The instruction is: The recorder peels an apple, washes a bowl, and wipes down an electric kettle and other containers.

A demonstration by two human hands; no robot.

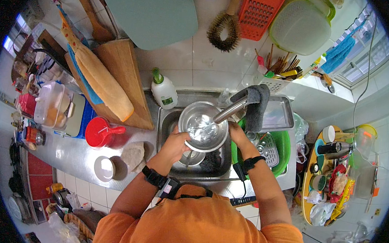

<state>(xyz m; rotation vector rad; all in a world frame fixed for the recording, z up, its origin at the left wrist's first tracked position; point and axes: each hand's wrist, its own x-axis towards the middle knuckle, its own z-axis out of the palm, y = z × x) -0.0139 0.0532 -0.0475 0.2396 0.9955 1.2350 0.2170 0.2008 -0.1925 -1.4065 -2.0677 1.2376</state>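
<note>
A round stainless-steel bowl (194,129) is held in both hands over the sink (175,165), beneath the tap spout (230,111). A thin stream appears to fall from the spout into the bowl, whose inside shines. My left hand (175,146) grips the bowl's lower left rim, thumb over the edge. At its right side is my right hand (237,136), fingers partly hidden by the bowl. Below, another metal bowl (192,158) lies in the basin, mostly covered, near a dark scouring pad (211,161). A grey cloth (256,108) drapes over the tap.
A green basin (285,153) with metalware stands right of the sink. To the left are a red lidded container (100,136), a white bowl (104,168), a beige cloth (133,155) and a wooden cutting board (138,108). Behind the sink stands a white pump bottle (164,92).
</note>
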